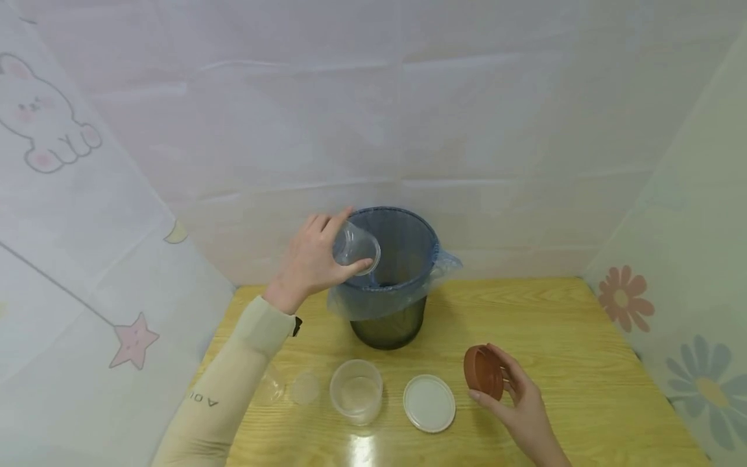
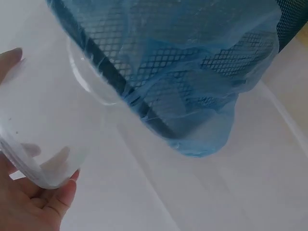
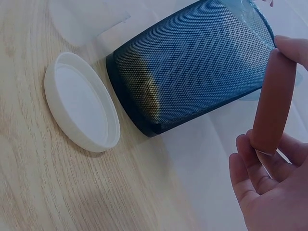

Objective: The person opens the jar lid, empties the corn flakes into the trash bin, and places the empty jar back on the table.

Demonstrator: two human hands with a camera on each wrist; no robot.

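My left hand (image 1: 309,258) grips a clear plastic cup (image 1: 363,248) at the left side of the bin's rim, tilted with its mouth toward the bin. In the left wrist view the fingers curl round the clear cup's wall (image 2: 45,120), beside the blue liner. The dark mesh trash bin (image 1: 388,327) stands upright, its blue bag (image 1: 373,303) folded over the rim. Low at the right, my right hand (image 1: 522,405) holds a reddish-brown round lid (image 1: 474,370) on edge, thumb and fingers on opposite sides of it. The right wrist view shows that lid (image 3: 275,103) edge-on.
A white lid (image 1: 428,403) lies on the wooden table (image 1: 572,363) in front of the bin. Left of it stands a clear round tub (image 1: 356,395), then a small clear disc (image 1: 304,388) and another clear plastic piece (image 1: 271,386) partly behind my left sleeve. Printed cloth walls (image 1: 496,130) surround the table.
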